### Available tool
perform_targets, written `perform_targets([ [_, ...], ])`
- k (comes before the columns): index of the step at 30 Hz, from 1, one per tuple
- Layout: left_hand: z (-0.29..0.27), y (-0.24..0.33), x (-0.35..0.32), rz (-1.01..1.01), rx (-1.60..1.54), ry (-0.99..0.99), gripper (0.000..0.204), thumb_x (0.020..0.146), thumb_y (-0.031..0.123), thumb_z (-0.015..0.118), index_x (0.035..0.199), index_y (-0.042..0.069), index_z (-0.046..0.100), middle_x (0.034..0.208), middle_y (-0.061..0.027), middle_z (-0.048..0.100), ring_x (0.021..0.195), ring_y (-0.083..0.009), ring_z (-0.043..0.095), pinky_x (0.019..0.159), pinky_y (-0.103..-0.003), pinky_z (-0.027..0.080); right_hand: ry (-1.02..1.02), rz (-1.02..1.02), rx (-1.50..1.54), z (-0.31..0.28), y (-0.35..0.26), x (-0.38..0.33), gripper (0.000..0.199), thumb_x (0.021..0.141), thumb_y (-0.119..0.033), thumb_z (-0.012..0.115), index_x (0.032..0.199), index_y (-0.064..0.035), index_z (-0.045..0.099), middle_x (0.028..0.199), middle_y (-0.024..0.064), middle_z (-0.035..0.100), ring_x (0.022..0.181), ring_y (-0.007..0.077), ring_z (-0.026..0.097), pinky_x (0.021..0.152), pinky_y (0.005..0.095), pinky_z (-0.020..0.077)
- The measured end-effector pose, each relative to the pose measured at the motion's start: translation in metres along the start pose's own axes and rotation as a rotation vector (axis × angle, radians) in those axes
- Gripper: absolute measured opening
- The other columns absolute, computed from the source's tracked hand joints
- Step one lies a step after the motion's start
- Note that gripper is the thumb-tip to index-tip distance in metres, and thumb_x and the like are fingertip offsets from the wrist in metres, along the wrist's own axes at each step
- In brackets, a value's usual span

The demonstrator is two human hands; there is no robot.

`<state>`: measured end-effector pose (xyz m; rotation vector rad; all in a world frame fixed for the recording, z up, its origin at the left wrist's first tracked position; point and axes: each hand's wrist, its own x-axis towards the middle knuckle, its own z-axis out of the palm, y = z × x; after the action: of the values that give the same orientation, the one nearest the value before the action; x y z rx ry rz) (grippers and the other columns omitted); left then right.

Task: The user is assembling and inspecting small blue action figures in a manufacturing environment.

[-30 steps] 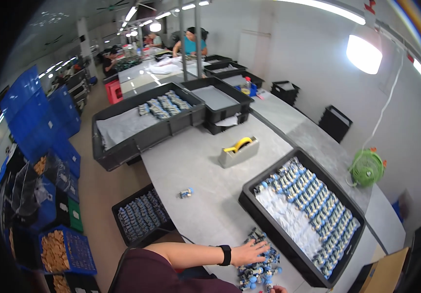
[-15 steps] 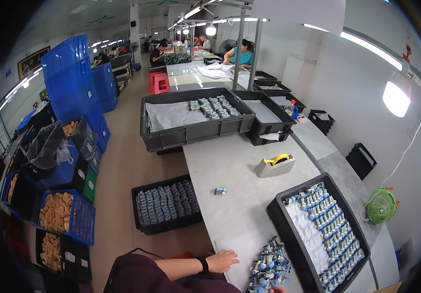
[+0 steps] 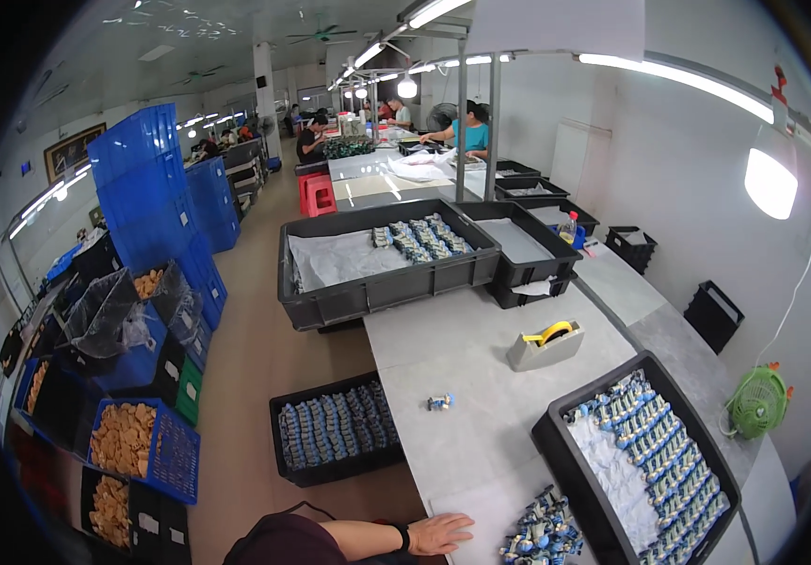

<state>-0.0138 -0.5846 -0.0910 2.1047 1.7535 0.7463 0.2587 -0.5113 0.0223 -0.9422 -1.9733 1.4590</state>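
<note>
My left hand point(image 3: 440, 534) lies palm down on the grey table point(image 3: 405, 348) near its left edge, fingers stretched out and nothing in them. A dark band circles its wrist. To its right sits a loose heap of small blue, white and dark figure-like pieces point(image 3: 544, 529), apart from the fingers. A black crate point(image 3: 556, 441) beyond the heap holds rows of similar pieces on white paper. One single piece point(image 3: 440, 402) lies alone farther up the table. My right hand is out of view.
A grey tape dispenser point(image 3: 546, 347) with yellow tape stands mid-table. Behind it are a large dark crate point(image 3: 377, 301), partly filled, and stacked trays point(image 3: 532, 273). Left of the table, a full black crate point(image 3: 330, 471) sits low. Blue bins point(image 3: 146, 169) line the aisle; people work farther back.
The view has tilted up slightly, so table things appear lower. My right fingertips, seen at the heap's lower edge before, are out of view. My left hand still rests on the table.
</note>
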Motion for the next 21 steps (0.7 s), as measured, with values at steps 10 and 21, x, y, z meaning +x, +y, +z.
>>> perform_targets([
  [10,0.010,-0.007,0.002,0.048,0.165,0.190,0.041,0.078,0.022,0.050,0.117,0.010,0.048,0.128,-0.0151,0.038,0.117,-0.0292,0.037,0.095,-0.040,0.034,0.063,-0.061,0.219,0.021,0.024,-0.024,0.027,0.079,-0.004,0.059,0.106,-0.0022,0.054,0.087,0.0090,0.057,0.062,0.0124,0.052,0.056,0.0235,0.0435],
  [21,0.027,-0.024,-0.007,0.297,-0.129,0.508,0.050,0.082,0.023,0.048,0.129,0.011,0.035,0.135,-0.0190,0.028,0.124,-0.0326,0.031,0.101,-0.045,0.027,-0.210,-0.134,0.103,0.142,0.014,-0.004,0.027,0.080,-0.001,0.058,0.106,0.0012,0.051,0.097,0.0092,0.054,0.070,0.0104,0.049,0.064,0.0193,0.0398],
])
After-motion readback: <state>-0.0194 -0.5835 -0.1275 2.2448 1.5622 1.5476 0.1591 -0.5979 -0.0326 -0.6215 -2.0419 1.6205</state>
